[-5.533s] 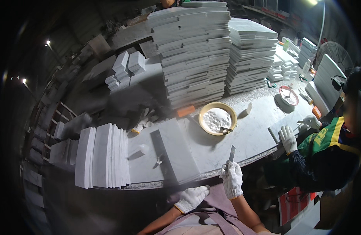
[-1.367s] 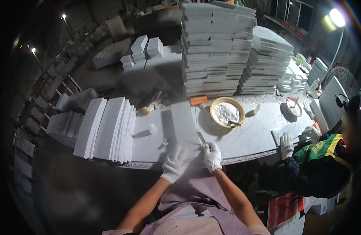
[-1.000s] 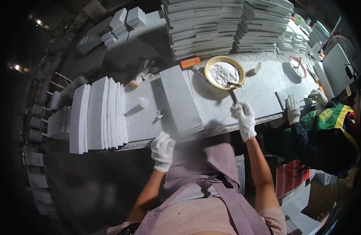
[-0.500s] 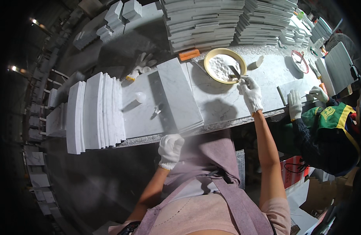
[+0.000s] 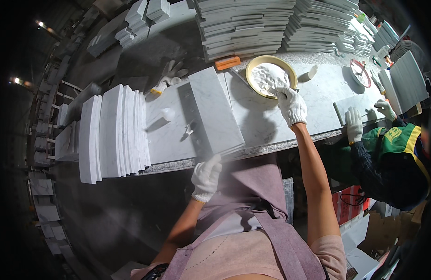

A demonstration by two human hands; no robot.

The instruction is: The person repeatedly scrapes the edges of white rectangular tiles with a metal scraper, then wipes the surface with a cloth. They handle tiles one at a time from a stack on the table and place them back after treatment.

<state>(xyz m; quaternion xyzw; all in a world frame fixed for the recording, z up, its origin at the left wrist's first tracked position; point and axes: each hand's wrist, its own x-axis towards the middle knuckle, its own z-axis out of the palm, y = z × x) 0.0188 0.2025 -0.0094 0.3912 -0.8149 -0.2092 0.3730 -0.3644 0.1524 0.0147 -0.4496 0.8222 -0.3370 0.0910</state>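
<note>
My right hand point(image 5: 291, 106), in a white knit glove, is closed around a putty knife point(image 5: 271, 89) at the near rim of a yellow bowl point(image 5: 249, 71). White paste point(image 5: 268, 74) fills the bowl, and the blade dips into it, mostly hidden by the hand. A dark metal edge also shows to the right of the fingers. My left hand point(image 5: 206, 179), gloved too, hangs curled before the bench edge, its thumb up near the close end of a grey-veined white marble tile point(image 5: 214, 109). Its palm is hidden, so what it holds, if anything, does not show.
Marble slabs point(image 5: 113, 133) stand in a row at the left. High tile stacks point(image 5: 245, 28) rise behind the bowl, near an orange block point(image 5: 227, 62). A loose glove point(image 5: 171, 75) and a small white cup point(image 5: 167, 115) lie leftward. A co-worker's gloved hand point(image 5: 353, 123) rests at the right.
My right hand has moved slightly left and turned, bringing the putty knife lower into the paste. My left hand has shifted slightly right, its thumb now raised toward the tile's edge.
</note>
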